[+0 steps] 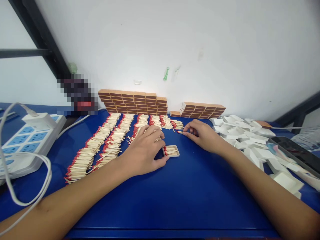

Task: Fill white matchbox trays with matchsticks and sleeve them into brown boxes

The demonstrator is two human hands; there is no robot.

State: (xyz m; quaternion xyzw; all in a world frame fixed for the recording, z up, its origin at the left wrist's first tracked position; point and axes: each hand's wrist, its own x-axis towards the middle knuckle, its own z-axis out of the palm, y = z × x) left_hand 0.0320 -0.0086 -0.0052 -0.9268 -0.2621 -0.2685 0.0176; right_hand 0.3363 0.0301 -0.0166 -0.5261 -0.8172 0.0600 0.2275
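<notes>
A small white matchbox tray (177, 152) filled with red-tipped matches lies on the blue table. My left hand (143, 151) steadies its left end, the thumb at the near side and a fingertip at the far side. The other fingers of that hand bend over rows of loose matches and hide part of them. To the right, my right hand (202, 135) has thumb and forefinger pinched at a few matches (180, 132), just in front of a small match pile (177, 124). Long rows of loose matches (87, 150) spread out at the left.
Brown matchboxes stand stacked in a left wall (135, 102) and a right wall (203, 110) against the white wall. Empty white trays (240, 131) are heaped at the right beside a dark phone (296, 153). A power strip (30, 140) with white cables is at left.
</notes>
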